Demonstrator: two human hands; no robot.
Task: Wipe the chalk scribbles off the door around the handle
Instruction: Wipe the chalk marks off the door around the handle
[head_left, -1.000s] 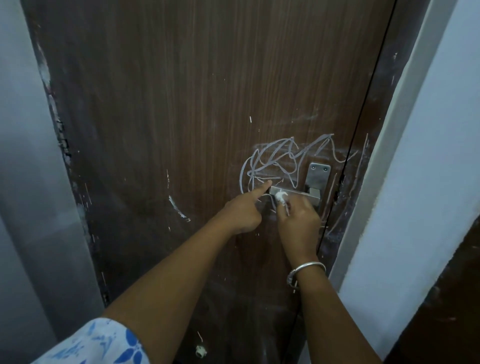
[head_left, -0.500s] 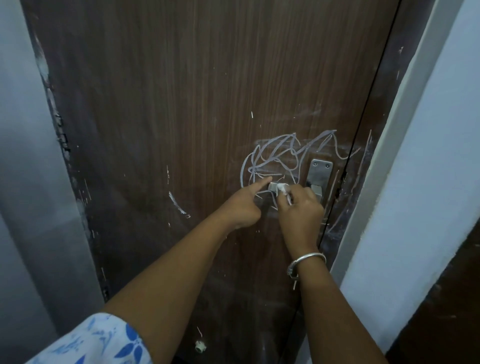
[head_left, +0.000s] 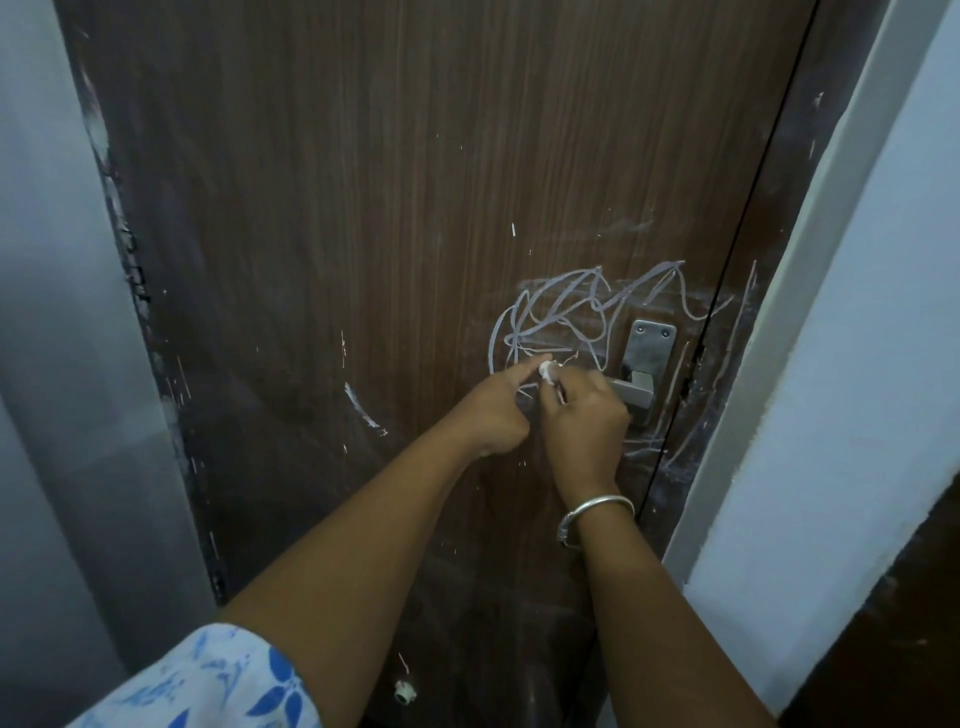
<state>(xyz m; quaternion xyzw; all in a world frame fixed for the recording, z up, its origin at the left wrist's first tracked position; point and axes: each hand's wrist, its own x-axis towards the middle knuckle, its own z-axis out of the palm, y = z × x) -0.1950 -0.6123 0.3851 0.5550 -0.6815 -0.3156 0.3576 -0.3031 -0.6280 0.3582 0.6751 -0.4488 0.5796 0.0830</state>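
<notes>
Far left of the handle (head_left: 635, 387) a short stray chalk stroke (head_left: 363, 410) sits alone on the brown door (head_left: 363, 208); it will need its own pass. Nearer, just left of the handle, the left hand (head_left: 493, 415) has its forefinger stretched out to the door and the other fingers curled in, holding nothing. Its tip is touching or nearly touching a small white wad (head_left: 546, 370) - cloth, tissue or chalk, I cannot tell which. The right hand (head_left: 587, 421) pinches that wad from below, fingers bunched, and covers the lever's free end.

The chalk scribbles (head_left: 561, 306) loop above and left of the handle, with thinner lines below it and right of it towards the door's edge; almost all still look bold, so the wiping seems barely begun.

To do it well, I would press the wad flat and rub in short overlapping strokes, working from the outer loops inward to the handle; turn the wad to a clean face as it loads - such a small one may smear rather than lift. Finish round the plate's edges, where dust can lodge.

No brand, label or legible writing shows.
</notes>
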